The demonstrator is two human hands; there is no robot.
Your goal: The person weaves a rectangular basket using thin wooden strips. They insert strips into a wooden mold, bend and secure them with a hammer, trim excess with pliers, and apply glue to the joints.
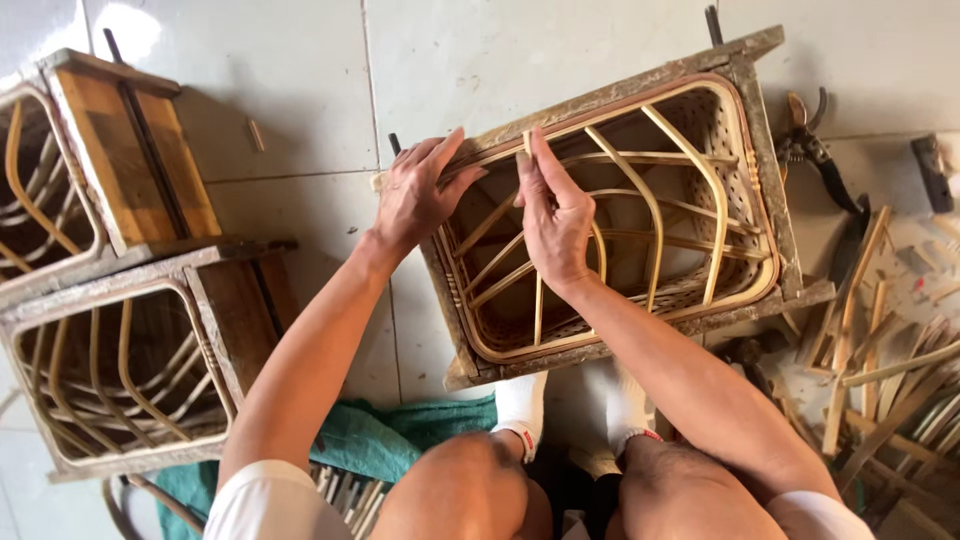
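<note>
Weaving rattan basket inside wooden mould frame on floor. Right hand fingers pinch thin cane strip at rim; left hand fingers spread, pressing rim corner. Next move likely needs strip tucked under rim, steady pressure.

A wooden mould frame with a cane basket set inside it lies on the floor, and both hands rest on its left rim. Two more frames stand well to its left. Shears and cane strips lie to its right, a cloth before it.
</note>
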